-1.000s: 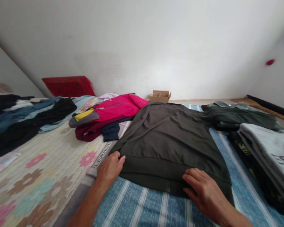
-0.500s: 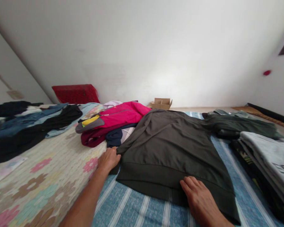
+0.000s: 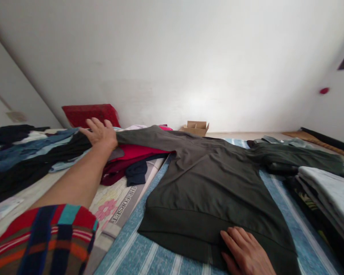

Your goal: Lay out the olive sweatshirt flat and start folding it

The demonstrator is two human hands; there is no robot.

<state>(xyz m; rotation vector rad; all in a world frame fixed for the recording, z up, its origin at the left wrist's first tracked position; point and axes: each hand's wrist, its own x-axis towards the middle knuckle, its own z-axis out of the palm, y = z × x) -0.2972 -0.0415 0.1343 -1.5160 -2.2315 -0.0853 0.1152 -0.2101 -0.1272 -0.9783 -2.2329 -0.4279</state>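
Note:
A dark olive sweatshirt (image 3: 214,183) lies spread on a blue striped cloth (image 3: 131,252). Its left sleeve (image 3: 149,138) is stretched out leftward over a pink and maroon jacket (image 3: 134,153). My left hand (image 3: 99,133) reaches far out to the end of that sleeve, with its fingers stretched and the palm over the cuff. My right hand (image 3: 246,253) lies flat on the sweatshirt's bottom hem, fingers apart. The sweatshirt's right sleeve (image 3: 292,156) runs off toward the folded clothes on the right.
A stack of folded clothes (image 3: 329,191) sits at the right edge. Dark and blue garments (image 3: 23,156) are heaped at the left on a floral sheet (image 3: 111,202). A red cushion (image 3: 87,114) and a small cardboard box (image 3: 196,127) stand by the far wall.
My left hand has left the sweatshirt's lower left edge and swung far out to the left, drawing the sleeve straight across the pink jacket. My right hand stays on the hem.

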